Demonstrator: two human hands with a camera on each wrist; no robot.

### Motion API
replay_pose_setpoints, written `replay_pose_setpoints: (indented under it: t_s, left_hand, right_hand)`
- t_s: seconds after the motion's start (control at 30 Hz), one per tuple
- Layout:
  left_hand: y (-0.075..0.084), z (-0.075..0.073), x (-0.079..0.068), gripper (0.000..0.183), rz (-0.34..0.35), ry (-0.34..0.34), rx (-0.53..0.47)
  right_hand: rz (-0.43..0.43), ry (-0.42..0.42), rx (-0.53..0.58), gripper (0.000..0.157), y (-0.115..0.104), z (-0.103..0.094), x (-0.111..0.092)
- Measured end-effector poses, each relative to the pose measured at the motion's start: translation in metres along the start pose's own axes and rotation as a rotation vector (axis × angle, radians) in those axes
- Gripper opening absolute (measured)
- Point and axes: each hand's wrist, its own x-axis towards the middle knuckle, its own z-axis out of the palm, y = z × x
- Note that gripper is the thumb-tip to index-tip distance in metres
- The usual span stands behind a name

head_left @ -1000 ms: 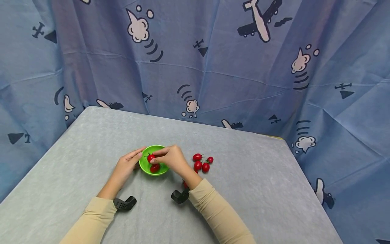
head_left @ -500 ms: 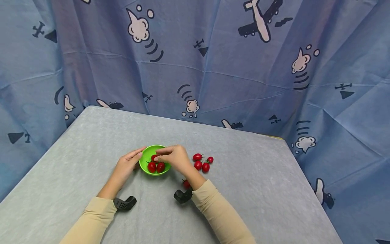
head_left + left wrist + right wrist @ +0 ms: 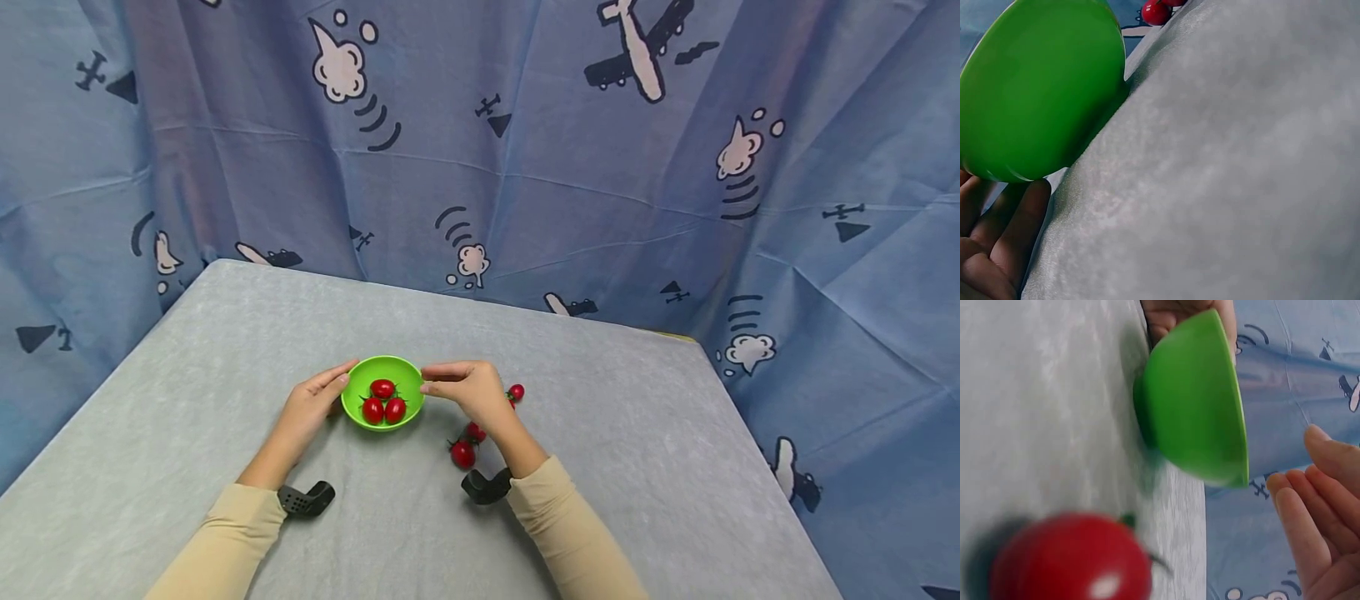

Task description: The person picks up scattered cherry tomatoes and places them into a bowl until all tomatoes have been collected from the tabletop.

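Three red cherry tomatoes (image 3: 383, 389) lie together in a small green bowl (image 3: 352, 400) on the table. My left hand (image 3: 311, 402) rests against the bowl's left side, its extended fingers (image 3: 1019, 231) touching the outer wall in the left wrist view. Just off the bowl's right rim is my right hand (image 3: 472, 392). Nothing sits between its thumb and fingers, which are parted in the right wrist view. Below that hand, a larger tomato (image 3: 462, 454) lies on the cloth beside another tomato (image 3: 476, 432). Further tomatoes (image 3: 516, 392) show behind the right hand, partly hidden by it.
A pale grey cloth covers the table (image 3: 637, 467). Behind it hangs a blue curtain (image 3: 420, 167) printed with planes and clouds. Black wrist cameras (image 3: 486, 487) stick out near both sleeves. One tomato (image 3: 1072, 569) looms close to the right wrist camera.
My right hand has let go of a tomato in the bowl and moved right, out past the rim. The bowl went from two visible tomatoes to three. My left hand has stayed at the bowl.
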Motion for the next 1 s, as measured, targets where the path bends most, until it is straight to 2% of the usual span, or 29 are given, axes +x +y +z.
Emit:
replay_pose_setpoints:
  t_s: [0.43,1.0]
  left_hand:
    - [0.003,-0.001,-0.001,0.051,-0.018,-0.011,0.001]
    - [0.004,0.000,-0.001,0.050,-0.022,-0.001,0.004]
  right_hand:
    - [0.030,0.102,-0.035,0.029,0.016,-0.033,-0.008]
    - [0.123,0.153,-0.070,0.031,0.042,-0.067,-0.021]
